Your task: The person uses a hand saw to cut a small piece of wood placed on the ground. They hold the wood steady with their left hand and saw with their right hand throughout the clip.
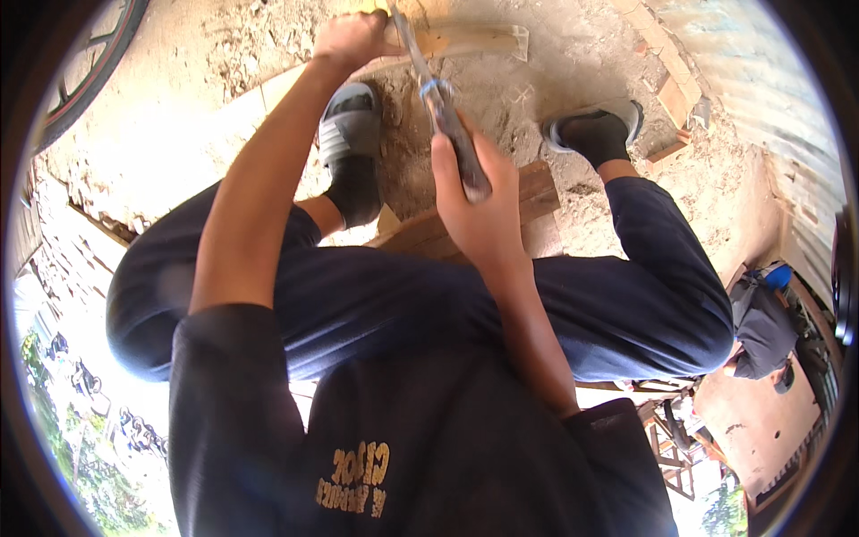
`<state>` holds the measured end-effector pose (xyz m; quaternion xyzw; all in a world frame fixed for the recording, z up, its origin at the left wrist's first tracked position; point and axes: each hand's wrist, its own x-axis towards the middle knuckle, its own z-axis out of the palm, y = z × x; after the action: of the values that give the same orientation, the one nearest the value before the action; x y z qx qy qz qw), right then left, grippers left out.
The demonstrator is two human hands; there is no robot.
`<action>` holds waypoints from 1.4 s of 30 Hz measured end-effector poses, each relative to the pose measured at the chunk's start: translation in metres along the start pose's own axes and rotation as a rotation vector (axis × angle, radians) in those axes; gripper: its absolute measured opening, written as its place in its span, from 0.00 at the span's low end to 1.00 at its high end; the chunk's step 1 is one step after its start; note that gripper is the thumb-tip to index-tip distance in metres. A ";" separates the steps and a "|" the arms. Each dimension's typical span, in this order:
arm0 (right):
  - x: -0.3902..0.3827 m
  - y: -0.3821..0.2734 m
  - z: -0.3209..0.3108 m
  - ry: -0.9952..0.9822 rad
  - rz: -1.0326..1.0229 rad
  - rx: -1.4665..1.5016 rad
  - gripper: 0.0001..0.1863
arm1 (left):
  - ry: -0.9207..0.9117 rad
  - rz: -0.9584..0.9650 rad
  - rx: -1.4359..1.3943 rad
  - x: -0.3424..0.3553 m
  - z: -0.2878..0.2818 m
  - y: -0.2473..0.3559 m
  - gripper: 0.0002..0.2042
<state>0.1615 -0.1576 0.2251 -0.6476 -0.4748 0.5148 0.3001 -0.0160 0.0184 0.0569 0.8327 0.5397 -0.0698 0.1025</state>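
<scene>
My right hand is wrapped round the dark handle of a long-bladed tool, which looks like a large knife. A blue band circles the handle where the narrow grey blade starts, and the blade points away from me, slightly blurred. At the top edge my left hand is closed over a pale strip of wood on the ground, close beside the blade. The strip's far side and the left fingertips are partly cut off by the picture's edge. The blade's tip is hard to make out.
My sandalled feet stand apart on dusty ground. A brown wooden board lies by my legs. Corrugated metal sheeting rises at the right, a wheel stands at far left, and another person is behind at right.
</scene>
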 end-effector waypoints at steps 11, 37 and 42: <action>-0.008 0.000 0.002 -0.041 0.059 -0.024 0.21 | -0.013 -0.009 -0.013 0.001 -0.006 0.003 0.35; -0.056 0.027 -0.003 0.165 -0.116 0.099 0.19 | -0.109 -0.038 0.002 0.005 -0.015 -0.001 0.35; -0.007 0.015 0.001 0.047 -0.094 0.009 0.21 | -0.008 -0.033 -0.044 0.007 0.002 -0.003 0.33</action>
<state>0.1652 -0.1697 0.2140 -0.6351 -0.4955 0.4868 0.3379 -0.0160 0.0257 0.0527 0.8208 0.5545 -0.0627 0.1217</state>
